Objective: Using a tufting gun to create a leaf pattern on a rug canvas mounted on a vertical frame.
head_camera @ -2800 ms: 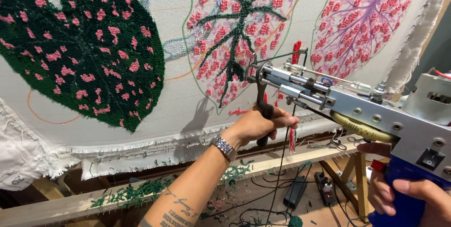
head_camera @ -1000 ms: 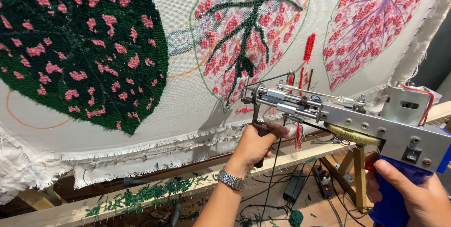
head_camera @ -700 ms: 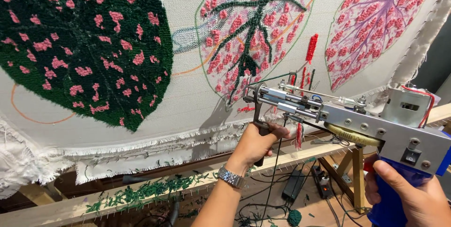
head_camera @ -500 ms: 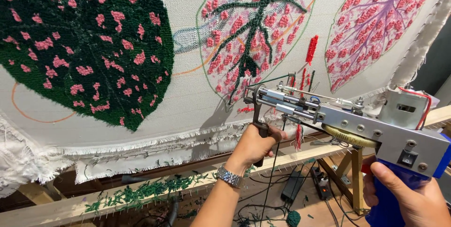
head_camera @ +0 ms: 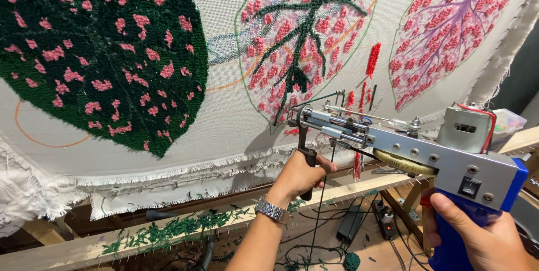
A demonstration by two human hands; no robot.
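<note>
- Gripping the black front handle [head_camera: 307, 161] of a tufting gun [head_camera: 415, 150], the left hand [head_camera: 300, 175] is closed tight around it.
- Right hand [head_camera: 483, 237] clasps the blue rear grip [head_camera: 452, 232].
- Gun's tip sits just above the left hand, at the stretched cloth [head_camera: 224, 119] with tufted leaves.

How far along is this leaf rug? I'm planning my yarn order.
The dark green leaf looks fully tufted. The middle leaf and purple-veined leaf still show bare cloth between pink tufts. The left hand and right hand hold the tufting gun at the middle leaf's lower edge. The outlines and background cloth remain unfilled.
</note>
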